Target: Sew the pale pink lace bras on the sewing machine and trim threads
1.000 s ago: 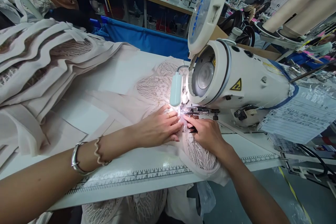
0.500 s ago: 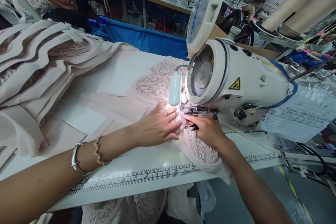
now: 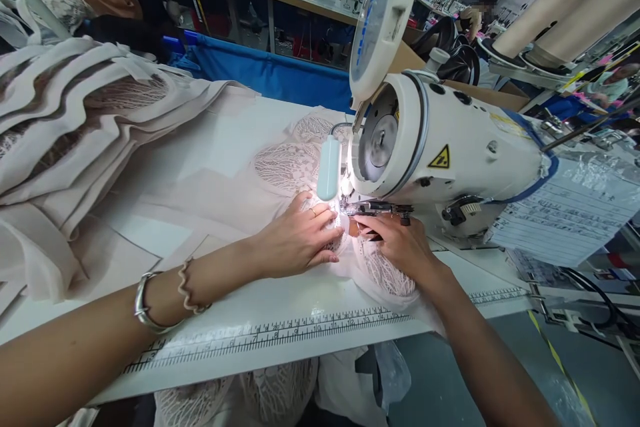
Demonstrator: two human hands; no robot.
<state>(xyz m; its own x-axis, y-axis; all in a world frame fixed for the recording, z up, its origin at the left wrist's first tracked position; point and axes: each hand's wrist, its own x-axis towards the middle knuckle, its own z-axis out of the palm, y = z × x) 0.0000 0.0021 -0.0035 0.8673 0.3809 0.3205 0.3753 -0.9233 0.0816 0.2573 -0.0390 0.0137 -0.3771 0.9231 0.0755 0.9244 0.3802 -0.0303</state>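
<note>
A pale pink lace garment (image 3: 384, 268) lies under the needle area of the white sewing machine (image 3: 460, 140). My left hand (image 3: 303, 233) rests flat on the lace left of the needle, fingers stretched and pressing it down. Close by the presser foot, my right hand (image 3: 400, 240) has its fingers closed at the garment's edge. A dark pointed tool (image 3: 374, 237), perhaps thread snips, shows under those fingers, mostly hidden. The small pale green lamp (image 3: 328, 170) lights the stitching spot. Fingers and machine parts cover the exact seam.
Stacked pink garment pieces (image 3: 70, 127) cover the left of the table. A printed ruler (image 3: 280, 333) runs along the front edge. The machine's round cover (image 3: 383, 20) stands raised. A handwritten sheet (image 3: 565, 207) hangs at right. More lace pieces (image 3: 280, 387) hang below.
The garment by my right hand has shifted up toward the needle, and its lower edge has drawn in. My right fingers are slightly changed in pose. The disc inside the machine's head looks turned.
</note>
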